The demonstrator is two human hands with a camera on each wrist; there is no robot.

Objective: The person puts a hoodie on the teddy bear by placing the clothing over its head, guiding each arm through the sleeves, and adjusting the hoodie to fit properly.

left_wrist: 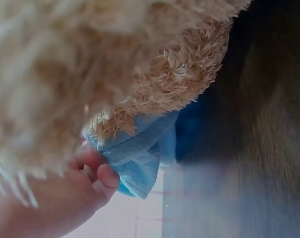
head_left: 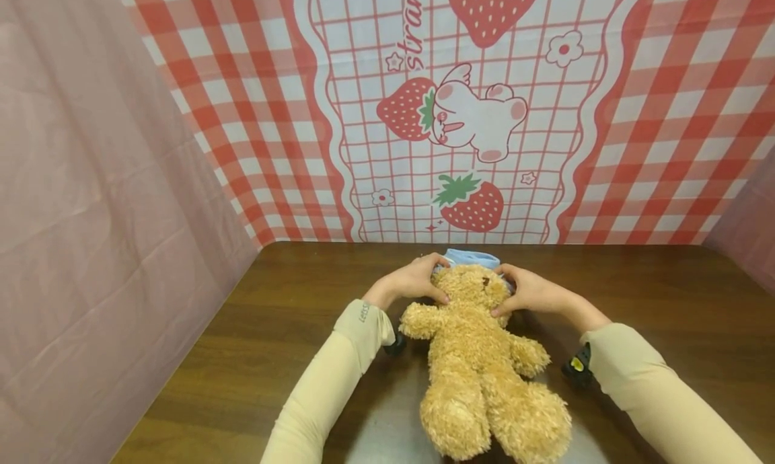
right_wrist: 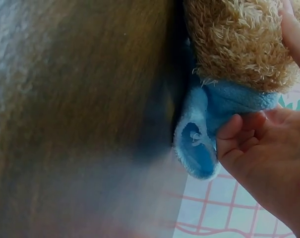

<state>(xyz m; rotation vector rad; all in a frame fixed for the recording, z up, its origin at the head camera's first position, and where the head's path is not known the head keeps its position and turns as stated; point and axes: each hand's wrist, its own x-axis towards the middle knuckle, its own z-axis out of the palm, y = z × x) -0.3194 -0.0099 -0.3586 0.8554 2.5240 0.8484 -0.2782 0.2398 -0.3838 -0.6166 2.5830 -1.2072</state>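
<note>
A tan plush bear lies on its back on the brown table, head toward the back wall. Light-blue fuzzy cloth shows around the top of its head. My left hand holds the head's left side, fingers curled at the cloth and thumb on the fur. On the other side, my right hand grips the head and cloth the same way. The left wrist view shows fingertips against the blue cloth; in the right wrist view, curled fingers touch the cloth, beside an open-ended blue part.
The wooden table meets a red-and-white checked cloth with strawberry prints at its back edge. Pink fabric hangs along the left side, with more at the right. Dark devices are strapped under both wrists.
</note>
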